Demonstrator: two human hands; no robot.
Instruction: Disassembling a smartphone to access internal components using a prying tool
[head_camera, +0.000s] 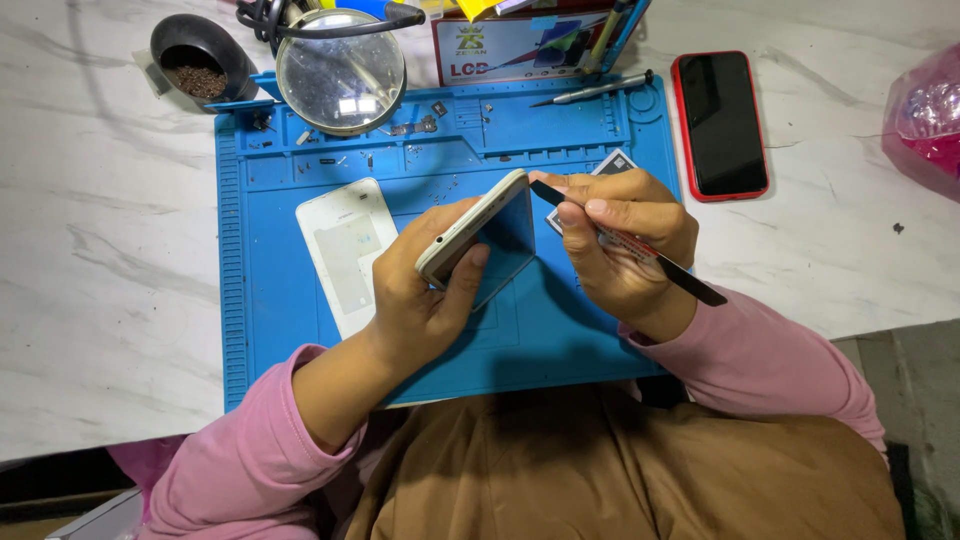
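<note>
My left hand (420, 290) holds a gold-edged phone (478, 232) tilted on its side above the blue work mat (270, 300), with its screen side turned to the right. My right hand (625, 245) grips a flat black pry tool (640, 250), and the tool's tip touches the phone's upper edge. A white back cover (345, 250) lies flat on the mat just left of my left hand. Partly hidden behind my right hand lies a small dark part (612, 163).
A round magnifier (340, 70) and a black cup of brass wool (200, 60) stand at the mat's far left corner. Beyond the mat lie a boxed part (520, 45) and a screwdriver (595, 92). A red phone (720, 125) lies to the right, a pink bag (925, 120) farther right.
</note>
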